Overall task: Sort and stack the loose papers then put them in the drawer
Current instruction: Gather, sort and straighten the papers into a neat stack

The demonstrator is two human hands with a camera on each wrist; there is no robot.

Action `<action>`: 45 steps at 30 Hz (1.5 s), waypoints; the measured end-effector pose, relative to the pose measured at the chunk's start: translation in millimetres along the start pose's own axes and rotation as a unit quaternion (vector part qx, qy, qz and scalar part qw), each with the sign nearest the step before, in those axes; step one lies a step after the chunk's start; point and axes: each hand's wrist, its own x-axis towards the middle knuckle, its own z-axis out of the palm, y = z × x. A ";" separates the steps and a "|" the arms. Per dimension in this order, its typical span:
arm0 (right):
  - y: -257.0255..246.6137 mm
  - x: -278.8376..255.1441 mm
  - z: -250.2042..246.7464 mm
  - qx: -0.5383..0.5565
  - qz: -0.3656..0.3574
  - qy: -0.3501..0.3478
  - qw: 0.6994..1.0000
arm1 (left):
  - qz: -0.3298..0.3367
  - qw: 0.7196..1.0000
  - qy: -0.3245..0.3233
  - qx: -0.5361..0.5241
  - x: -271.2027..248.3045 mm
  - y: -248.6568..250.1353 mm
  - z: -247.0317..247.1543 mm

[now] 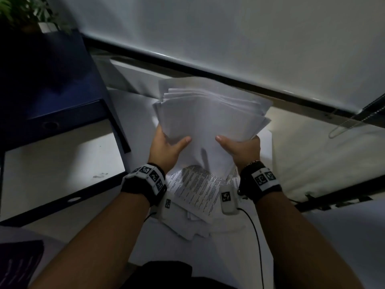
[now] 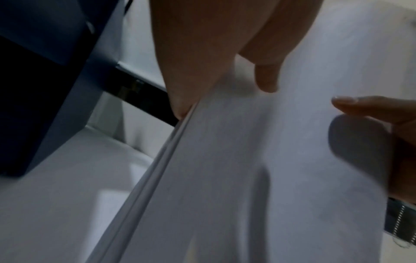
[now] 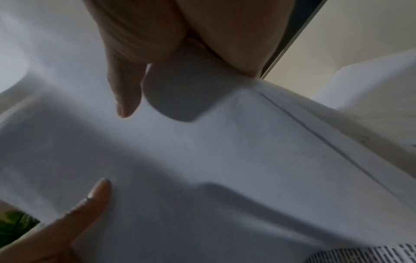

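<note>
A fanned, uneven stack of white papers (image 1: pixel 210 113) is held up over the white surface in the head view. My left hand (image 1: pixel 166 147) grips its left lower edge, thumb on top, fingers hidden behind. My right hand (image 1: pixel 239 149) grips its right lower edge the same way. Printed sheets (image 1: pixel 198 188) hang or lie below, between my wrists. In the left wrist view the paper stack (image 2: pixel 247 169) fills the frame under my left hand (image 2: pixel 202 58). In the right wrist view my right hand (image 3: pixel 144 58) clasps the paper stack (image 3: pixel 225 160). An open drawer (image 1: pixel 62 159) with a pale bottom stands at the left.
A dark blue cabinet (image 1: pixel 41 80) rises above the drawer at the left. A green plant (image 1: pixel 23 11) sits at the top left corner. A white wall panel with a black edge (image 1: pixel 208 69) runs behind the papers. A white cushion or bedding (image 1: pixel 323 159) lies at the right.
</note>
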 end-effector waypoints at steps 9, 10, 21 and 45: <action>18.0 14.2 -17.9 -0.053 0.026 -0.011 0.998 | 0.090 0.981 0.096 0.144 9.5 3.0 -17.0; 26.9 9.8 -17.3 -0.081 0.043 -0.040 0.995 | 0.091 0.979 0.103 0.149 8.0 1.7 -16.7; 101.3 15.5 -28.3 -0.491 0.265 0.027 0.830 | -0.031 0.936 0.134 0.325 -19.2 -32.9 -19.0; 91.4 29.9 -6.2 -0.462 0.138 0.045 0.875 | -0.208 0.940 0.163 0.217 -28.4 -95.0 -43.5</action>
